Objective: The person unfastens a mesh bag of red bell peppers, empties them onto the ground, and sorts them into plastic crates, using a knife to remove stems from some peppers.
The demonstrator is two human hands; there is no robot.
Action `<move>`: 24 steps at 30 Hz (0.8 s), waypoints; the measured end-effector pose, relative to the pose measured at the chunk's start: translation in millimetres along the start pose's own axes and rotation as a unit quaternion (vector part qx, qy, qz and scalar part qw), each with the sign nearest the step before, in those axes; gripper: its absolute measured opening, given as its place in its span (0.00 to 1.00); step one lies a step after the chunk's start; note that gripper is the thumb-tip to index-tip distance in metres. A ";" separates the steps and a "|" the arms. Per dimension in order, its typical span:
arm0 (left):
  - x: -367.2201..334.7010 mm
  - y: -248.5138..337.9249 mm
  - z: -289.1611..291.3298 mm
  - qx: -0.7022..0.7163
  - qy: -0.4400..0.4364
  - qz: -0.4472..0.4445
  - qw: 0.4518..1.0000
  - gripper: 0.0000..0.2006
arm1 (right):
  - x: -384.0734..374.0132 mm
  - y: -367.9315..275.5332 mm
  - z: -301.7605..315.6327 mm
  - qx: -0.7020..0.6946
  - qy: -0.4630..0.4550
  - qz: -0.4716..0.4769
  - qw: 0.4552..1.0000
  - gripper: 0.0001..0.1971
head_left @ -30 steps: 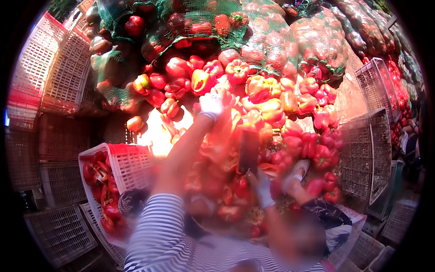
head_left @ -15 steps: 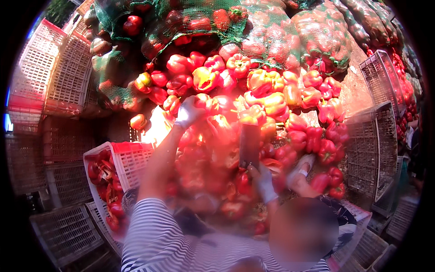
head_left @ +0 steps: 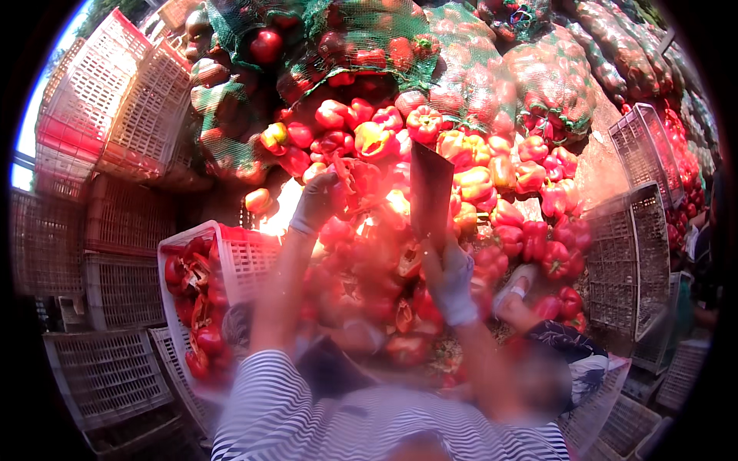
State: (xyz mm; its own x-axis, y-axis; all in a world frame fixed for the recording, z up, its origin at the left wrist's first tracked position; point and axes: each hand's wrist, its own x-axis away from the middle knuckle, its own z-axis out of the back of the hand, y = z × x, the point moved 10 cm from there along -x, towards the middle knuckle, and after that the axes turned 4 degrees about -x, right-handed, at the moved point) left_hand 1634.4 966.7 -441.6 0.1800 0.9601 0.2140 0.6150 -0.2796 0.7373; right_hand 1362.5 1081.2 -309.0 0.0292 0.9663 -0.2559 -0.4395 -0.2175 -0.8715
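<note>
My left hand (head_left: 314, 204), in a pale glove, is closed at the edge of the heap, gripping a red bell pepper (head_left: 355, 183) that looks split; glare blurs its outline. In my gloved right hand (head_left: 452, 284) is a cleaver (head_left: 430, 188), its broad dark blade pointing up and away from me. The blade stands to the right of the held pepper, apart from it. Around both hands spreads a heap of red peppers (head_left: 510, 227), some with yellow patches (head_left: 375, 140).
Left of my left forearm, a white-and-red plastic crate (head_left: 250, 257) holds red pepper pieces (head_left: 201, 300). Green mesh sacks (head_left: 469, 65) full of peppers line the far side. Crates are stacked at left (head_left: 127, 207) and right (head_left: 615, 261). My foot (head_left: 516, 296) rests among peppers.
My right hand has raised the cleaver up and away from me, its blade now tilted. My left hand has shifted slightly, with a red pepper now showing at its fingers. The view has shifted a little.
</note>
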 end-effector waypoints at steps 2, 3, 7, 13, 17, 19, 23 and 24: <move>4.7 5.8 -4.2 0.022 0.000 -0.021 1.000 0.13 | -7.8 -21.5 -0.9 -0.024 0.021 0.042 0.999 0.09; 4.2 4.6 -3.0 0.035 -0.014 -0.035 0.999 0.15 | -8.8 -28.7 -2.3 -0.037 0.034 0.066 0.997 0.09; 14.7 5.6 -11.2 0.114 -0.113 -0.046 0.986 0.18 | 5.8 -35.8 -12.1 -0.044 0.074 0.093 0.992 0.09; 58.5 8.6 11.8 -0.122 0.076 -0.150 0.978 0.20 | 68.3 106.7 -55.3 0.021 -0.143 -0.263 0.954 0.16; 72.0 -12.6 -5.6 0.107 0.058 -0.078 0.990 0.24 | 69.3 120.0 -61.9 0.283 -0.187 -0.124 0.932 0.29; 86.4 -17.1 -21.4 0.185 -0.010 -0.038 0.982 0.23 | 40.0 29.6 -52.1 0.248 -0.095 0.054 0.962 0.29; 104.4 -9.3 -39.2 -0.353 0.129 -0.172 0.911 0.19 | 17.5 18.2 -65.1 0.046 -0.052 -0.081 0.994 0.31; 102.6 -24.2 -37.1 -0.135 0.110 -0.117 0.978 0.18 | 13.1 28.8 -75.2 0.039 -0.067 -0.128 0.989 0.31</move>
State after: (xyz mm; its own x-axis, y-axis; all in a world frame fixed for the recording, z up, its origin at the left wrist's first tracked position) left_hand 1609.5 1072.0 -413.7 -0.1302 0.9830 0.1295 0.3894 -0.0694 0.9184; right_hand 1417.8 1077.2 -368.9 0.0308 0.9990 0.0309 -0.5013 0.0422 -0.8643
